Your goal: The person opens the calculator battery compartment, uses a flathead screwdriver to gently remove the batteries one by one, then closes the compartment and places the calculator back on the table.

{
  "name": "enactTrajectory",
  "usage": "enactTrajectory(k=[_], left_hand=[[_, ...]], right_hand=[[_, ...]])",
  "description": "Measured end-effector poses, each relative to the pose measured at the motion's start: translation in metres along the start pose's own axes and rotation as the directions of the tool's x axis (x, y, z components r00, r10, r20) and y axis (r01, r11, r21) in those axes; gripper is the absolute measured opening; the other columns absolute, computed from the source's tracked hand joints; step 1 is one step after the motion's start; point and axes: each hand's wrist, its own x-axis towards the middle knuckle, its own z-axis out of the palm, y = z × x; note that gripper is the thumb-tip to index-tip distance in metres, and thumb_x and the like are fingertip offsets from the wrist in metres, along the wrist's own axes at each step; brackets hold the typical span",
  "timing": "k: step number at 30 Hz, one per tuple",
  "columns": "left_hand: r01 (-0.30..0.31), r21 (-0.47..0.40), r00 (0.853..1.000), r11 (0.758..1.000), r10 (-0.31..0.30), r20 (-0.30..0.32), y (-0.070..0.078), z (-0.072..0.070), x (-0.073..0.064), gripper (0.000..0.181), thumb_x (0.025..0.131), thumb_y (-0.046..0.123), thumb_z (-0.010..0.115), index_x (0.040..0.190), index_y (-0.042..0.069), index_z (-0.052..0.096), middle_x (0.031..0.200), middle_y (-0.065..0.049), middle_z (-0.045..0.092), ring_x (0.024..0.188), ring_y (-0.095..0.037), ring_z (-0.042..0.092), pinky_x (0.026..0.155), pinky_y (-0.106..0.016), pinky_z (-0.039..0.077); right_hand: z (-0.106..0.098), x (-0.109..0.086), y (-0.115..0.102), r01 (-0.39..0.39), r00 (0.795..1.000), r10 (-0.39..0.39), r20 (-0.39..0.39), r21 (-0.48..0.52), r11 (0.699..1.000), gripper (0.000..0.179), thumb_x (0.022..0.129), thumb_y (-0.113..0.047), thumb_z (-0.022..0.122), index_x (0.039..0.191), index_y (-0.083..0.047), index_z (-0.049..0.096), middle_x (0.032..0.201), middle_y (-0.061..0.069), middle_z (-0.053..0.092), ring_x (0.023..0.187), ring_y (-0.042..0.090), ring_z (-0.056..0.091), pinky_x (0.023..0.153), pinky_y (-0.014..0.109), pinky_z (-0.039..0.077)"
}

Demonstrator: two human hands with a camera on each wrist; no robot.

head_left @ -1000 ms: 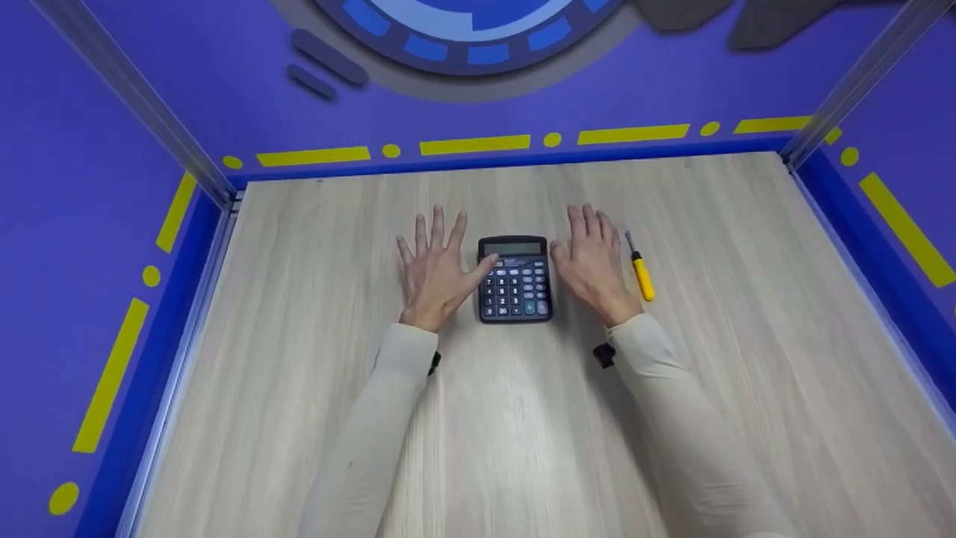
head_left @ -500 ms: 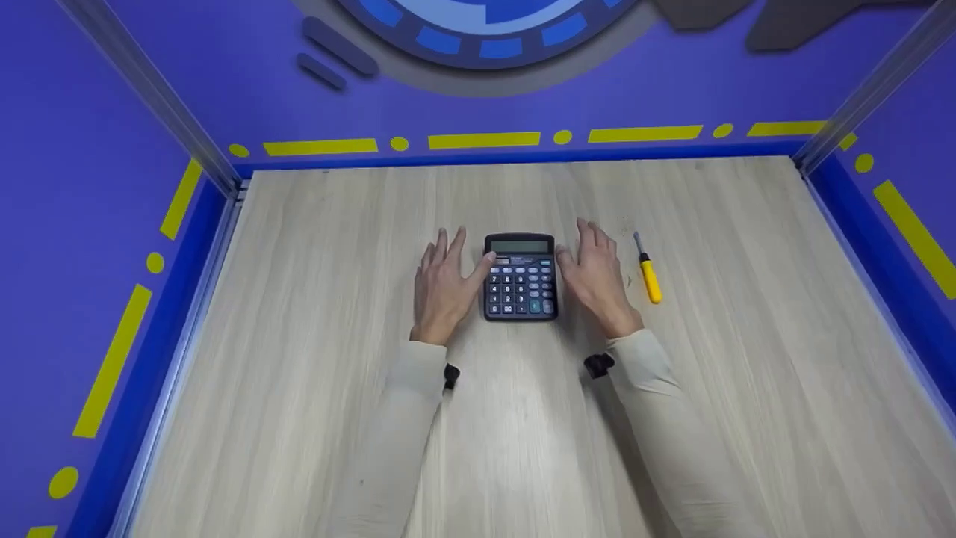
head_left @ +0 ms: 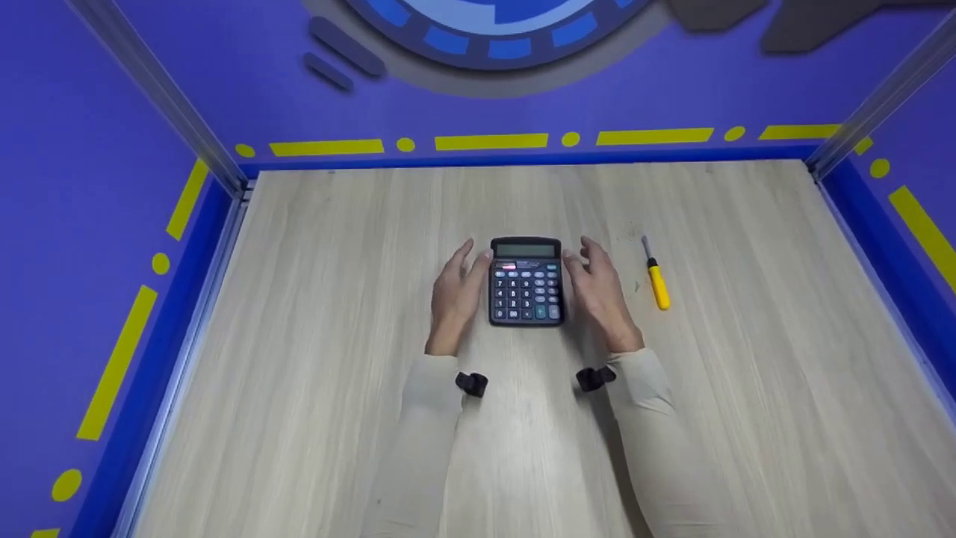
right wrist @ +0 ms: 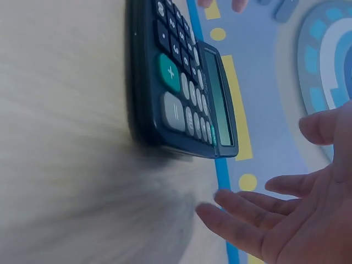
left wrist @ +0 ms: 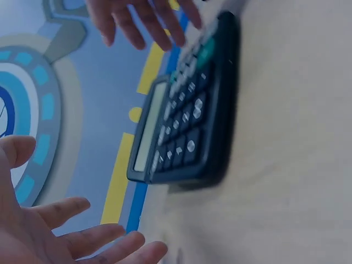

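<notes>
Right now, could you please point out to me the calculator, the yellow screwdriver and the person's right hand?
Calculator (head_left: 526,284): head view, among its keys.
Yellow screwdriver (head_left: 657,285): head view, on its handle.
Right hand (head_left: 600,293): head view, on its back.

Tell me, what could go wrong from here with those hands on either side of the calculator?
The left hand and right hand have their fingertips nearer the calculator's display than its bottom keys, so a lift from there might let the lower end sag.

The yellow-handled screwdriver lies just beyond the right hand; an outward swing could knock it.
</notes>
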Motion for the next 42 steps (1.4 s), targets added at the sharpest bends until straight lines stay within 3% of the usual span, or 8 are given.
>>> enactTrajectory(k=[7,12,17,22,26,30,38,42], left_hand=[[0.025,-0.134,1.000,0.991,-0.025,-0.002,0.000,0.006,0.000,0.064,0.107,0.047,0.052,0.156,0.008,0.053,0.155,-0.018,0.055,0.144,-0.036,0.050,0.119,-0.050,0.039],[0.073,-0.213,0.997,0.974,-0.073,0.009,-0.001,0.007,0.000,0.062,0.106,0.048,0.052,0.154,0.009,0.056,0.136,-0.019,0.064,0.119,-0.036,0.062,0.089,-0.045,0.056],[0.118,-0.237,0.993,0.964,-0.114,0.035,-0.004,0.010,-0.002,0.060,0.105,0.045,0.052,0.153,0.009,0.057,0.138,-0.014,0.065,0.113,-0.032,0.065,0.075,-0.039,0.057],[0.168,-0.261,0.986,0.951,-0.161,0.047,-0.008,0.013,0.000,0.058,0.103,0.038,0.057,0.152,0.008,0.059,0.120,-0.016,0.068,0.089,-0.020,0.064,0.061,-0.029,0.054],[0.176,-0.270,0.984,0.947,-0.168,0.054,-0.009,0.014,0.003,0.058,0.103,0.038,0.058,0.152,0.008,0.059,0.126,-0.016,0.068,0.099,-0.024,0.067,0.065,-0.032,0.061],[0.173,-0.277,0.984,0.945,-0.157,0.080,-0.012,0.017,0.004,0.061,0.102,0.039,0.059,0.153,0.006,0.057,0.108,-0.015,0.070,0.088,-0.020,0.067,0.060,-0.026,0.058],[0.193,-0.330,0.978,0.924,-0.155,0.136,-0.018,0.015,0.006,0.058,0.105,0.034,0.059,0.152,0.002,0.056,0.112,-0.014,0.074,0.095,-0.021,0.071,0.063,-0.025,0.059],[0.175,-0.330,0.981,0.928,-0.136,0.137,-0.019,0.015,0.006,0.053,0.105,0.029,0.060,0.147,-0.003,0.060,0.112,-0.016,0.075,0.093,-0.023,0.072,0.064,-0.026,0.060]], right_hand=[[0.007,-0.002,0.005,-0.091,0.996,0.089,0.026,0.130,0.987,0.066,0.113,-0.044,0.042,0.166,-0.006,0.033,0.159,0.024,0.044,0.132,0.038,0.057,0.105,0.052,0.053],[0.010,-0.003,0.008,-0.106,0.994,0.107,0.007,0.171,0.979,0.063,0.112,-0.044,0.043,0.163,-0.006,0.039,0.149,0.022,0.053,0.122,0.034,0.059,0.099,0.048,0.055],[0.017,-0.004,0.013,-0.119,0.992,0.127,-0.022,0.212,0.970,0.059,0.113,-0.043,0.043,0.158,-0.004,0.046,0.133,0.020,0.060,0.112,0.030,0.059,0.094,0.042,0.052],[0.021,-0.003,0.015,-0.125,0.991,0.131,-0.015,0.207,0.970,0.058,0.113,-0.043,0.042,0.155,-0.004,0.050,0.130,0.018,0.061,0.113,0.029,0.058,0.096,0.042,0.050],[0.021,0.001,0.014,-0.113,0.993,0.117,-0.006,0.216,0.970,0.060,0.113,-0.044,0.042,0.155,-0.003,0.050,0.131,0.018,0.061,0.113,0.029,0.057,0.096,0.042,0.049],[0.020,0.001,0.016,-0.114,0.993,0.118,-0.003,0.222,0.968,0.060,0.113,-0.046,0.043,0.154,-0.003,0.051,0.130,0.018,0.061,0.111,0.029,0.057,0.094,0.041,0.049],[0.023,0.006,0.018,-0.080,0.996,0.084,-0.008,0.217,0.973,0.060,0.112,-0.041,0.049,0.151,0.004,0.053,0.143,0.023,0.057,0.133,0.033,0.052,0.117,0.046,0.039],[0.025,0.007,0.019,-0.071,0.997,0.077,-0.014,0.233,0.970,0.059,0.111,-0.039,0.052,0.149,0.006,0.054,0.141,0.024,0.057,0.133,0.034,0.051,0.118,0.047,0.037]])
